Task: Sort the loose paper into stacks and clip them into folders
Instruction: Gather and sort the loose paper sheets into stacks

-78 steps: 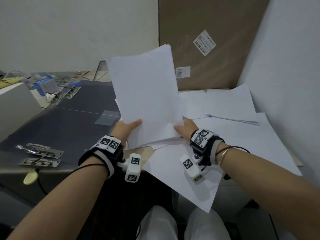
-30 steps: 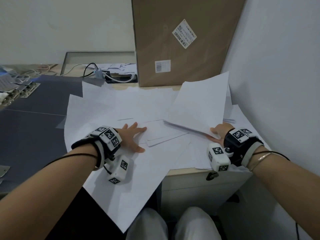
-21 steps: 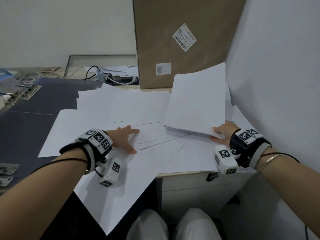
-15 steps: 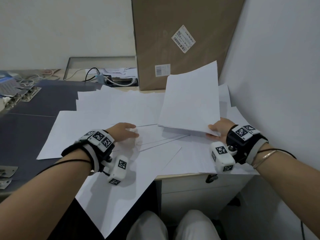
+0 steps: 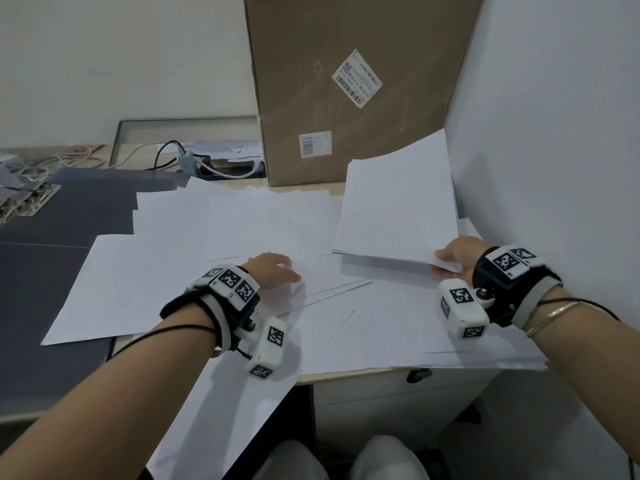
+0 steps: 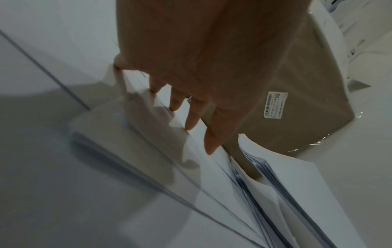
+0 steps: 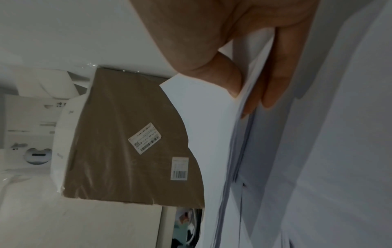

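Brown cardboard box upright against the wall at the back of the surface. Loose sheets spread flat across most of it, some overhanging the near edge. Right hand grip: thumb over, fingers under, pinching the paper stack by its near corner, far end tilted up. Left hand grip holds nothing, fingers extended, tips on loose sheets.

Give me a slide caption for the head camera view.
Right hand holds a paper stack raised while left hand touches loose sheets on the desk.
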The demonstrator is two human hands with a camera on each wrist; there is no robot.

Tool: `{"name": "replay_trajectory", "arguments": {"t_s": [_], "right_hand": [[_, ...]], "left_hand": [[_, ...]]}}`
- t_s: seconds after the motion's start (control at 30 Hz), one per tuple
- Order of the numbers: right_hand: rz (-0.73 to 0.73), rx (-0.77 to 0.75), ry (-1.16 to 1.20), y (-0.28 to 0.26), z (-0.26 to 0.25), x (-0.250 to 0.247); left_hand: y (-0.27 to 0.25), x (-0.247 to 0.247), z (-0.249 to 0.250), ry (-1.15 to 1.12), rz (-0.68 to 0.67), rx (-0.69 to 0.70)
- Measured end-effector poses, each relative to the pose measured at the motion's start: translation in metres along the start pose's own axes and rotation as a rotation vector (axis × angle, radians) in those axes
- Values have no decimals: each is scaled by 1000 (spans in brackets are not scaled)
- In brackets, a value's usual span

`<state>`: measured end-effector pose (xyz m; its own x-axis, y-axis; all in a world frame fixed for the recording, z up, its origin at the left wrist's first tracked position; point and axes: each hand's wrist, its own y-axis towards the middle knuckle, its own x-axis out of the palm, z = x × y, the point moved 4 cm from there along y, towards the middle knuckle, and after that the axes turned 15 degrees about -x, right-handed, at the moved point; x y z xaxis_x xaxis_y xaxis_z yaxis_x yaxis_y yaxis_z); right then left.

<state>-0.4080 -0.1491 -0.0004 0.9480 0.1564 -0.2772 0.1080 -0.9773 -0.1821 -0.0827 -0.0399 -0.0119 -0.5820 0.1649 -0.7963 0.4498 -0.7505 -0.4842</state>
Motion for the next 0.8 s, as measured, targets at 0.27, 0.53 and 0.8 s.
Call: {"name": "replay_trajectory", "arguments": {"t_s": [0.27,0.53,0.8], "right_hand": [[-4,40,-331,29,-3,-36],[-2,28,-444,24,-1,-35],[-12,-257,-760,-22,-41,31]], "left_hand": [[5,-2,-4,-287,-38,10],[-10,-33,-47,-523,222,-88],[-17,-67,-134,-116,455,-425]]}}
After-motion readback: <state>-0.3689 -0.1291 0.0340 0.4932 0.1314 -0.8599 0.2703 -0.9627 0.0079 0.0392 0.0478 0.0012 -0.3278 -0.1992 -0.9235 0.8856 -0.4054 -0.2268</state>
